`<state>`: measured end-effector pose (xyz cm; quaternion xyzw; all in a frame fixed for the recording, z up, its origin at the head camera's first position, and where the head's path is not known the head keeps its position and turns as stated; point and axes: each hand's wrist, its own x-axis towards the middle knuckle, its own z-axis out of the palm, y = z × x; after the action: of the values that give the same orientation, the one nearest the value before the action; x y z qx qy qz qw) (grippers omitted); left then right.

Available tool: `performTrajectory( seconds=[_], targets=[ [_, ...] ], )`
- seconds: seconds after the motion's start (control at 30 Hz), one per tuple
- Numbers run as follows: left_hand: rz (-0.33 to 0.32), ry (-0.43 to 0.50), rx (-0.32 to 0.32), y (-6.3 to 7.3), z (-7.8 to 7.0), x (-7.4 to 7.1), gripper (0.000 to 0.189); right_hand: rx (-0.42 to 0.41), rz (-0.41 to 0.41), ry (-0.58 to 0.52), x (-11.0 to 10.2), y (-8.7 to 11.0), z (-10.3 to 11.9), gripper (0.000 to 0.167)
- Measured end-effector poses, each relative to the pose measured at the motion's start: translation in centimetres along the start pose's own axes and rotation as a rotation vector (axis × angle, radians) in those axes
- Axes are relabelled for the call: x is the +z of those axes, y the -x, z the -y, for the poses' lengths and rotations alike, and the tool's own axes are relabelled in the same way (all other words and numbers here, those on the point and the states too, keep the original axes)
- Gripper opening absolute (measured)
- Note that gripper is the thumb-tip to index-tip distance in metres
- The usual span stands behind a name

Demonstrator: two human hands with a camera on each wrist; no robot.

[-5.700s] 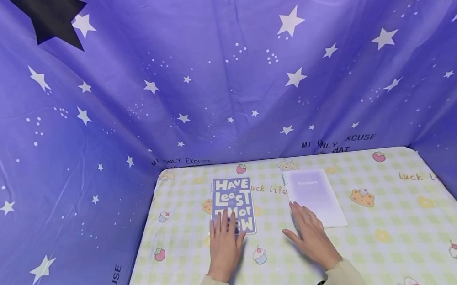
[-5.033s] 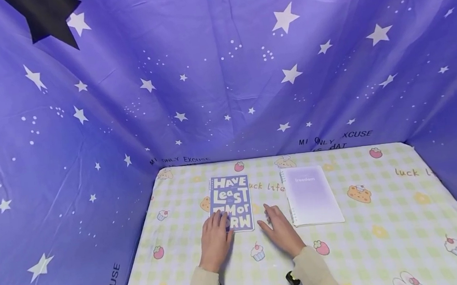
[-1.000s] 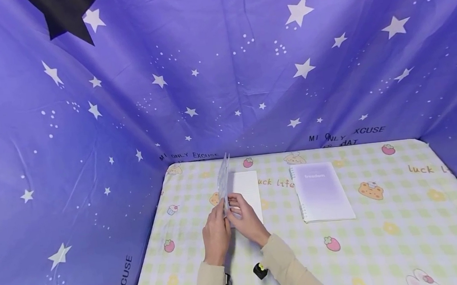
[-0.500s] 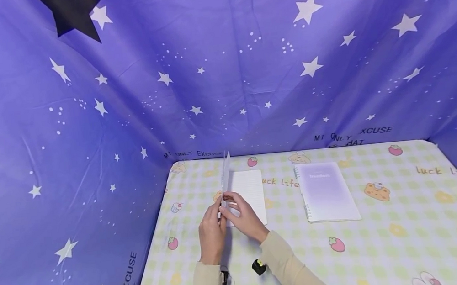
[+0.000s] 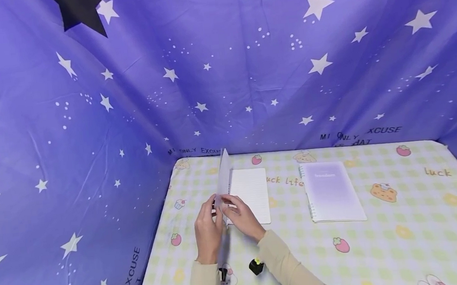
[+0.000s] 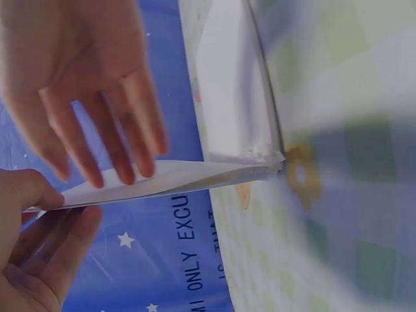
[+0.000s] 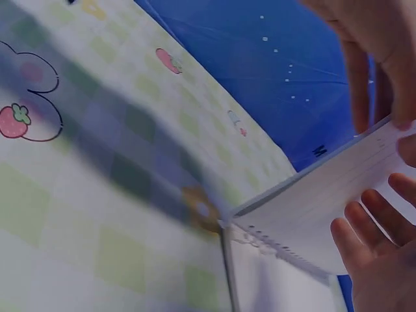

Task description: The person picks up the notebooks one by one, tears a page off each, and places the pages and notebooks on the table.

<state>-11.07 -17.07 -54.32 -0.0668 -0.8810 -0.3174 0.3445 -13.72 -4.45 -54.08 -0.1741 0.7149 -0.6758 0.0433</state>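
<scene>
A spiral notebook lies opened on the left of the table, its lined page (image 5: 252,195) facing up. The cover and some leaves (image 5: 224,172) stand nearly upright along the binding. My left hand (image 5: 208,231) pinches their outer edge; in the left wrist view its thumb (image 6: 39,188) is over the sheets and its fingers under them. My right hand (image 5: 244,216) is on the inner side, and the right wrist view shows its loosely extended fingers (image 7: 370,224) at the white page. A second spiral notebook (image 5: 332,192), pale purple and marked "freedom", lies closed to the right.
A checked tablecloth (image 5: 305,254) with cartoon prints covers the table. Purple star-printed curtains (image 5: 248,90) hang behind and beside it. Dark wrist devices sit at both sleeves, one below the right cuff (image 5: 257,266).
The left notebook's cover, flat several seconds ago, now stands raised with leaves. My right hand has moved left from the purple notebook. Lately the hands shifted slightly; the head view turned right.
</scene>
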Motion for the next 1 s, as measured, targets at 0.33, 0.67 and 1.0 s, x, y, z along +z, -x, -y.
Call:
performTrajectory(
  seconds=[0.33,0.67,1.0],
  targets=[
    [-0.054,-0.034,-0.077,-0.4,0.4,-0.6,0.035,-0.101,0.05,0.132,1.2,-0.3,-5.0,0.047],
    [-0.042,-0.072,-0.121,-0.6,1.0,-1.4,0.034,-0.097,0.098,0.206,2.1,-0.1,-6.0,0.04],
    [-0.034,-0.146,-0.092,-0.3,2.4,-1.7,0.035,-0.095,0.213,0.382,2.4,0.1,-5.9,0.038]
  ],
)
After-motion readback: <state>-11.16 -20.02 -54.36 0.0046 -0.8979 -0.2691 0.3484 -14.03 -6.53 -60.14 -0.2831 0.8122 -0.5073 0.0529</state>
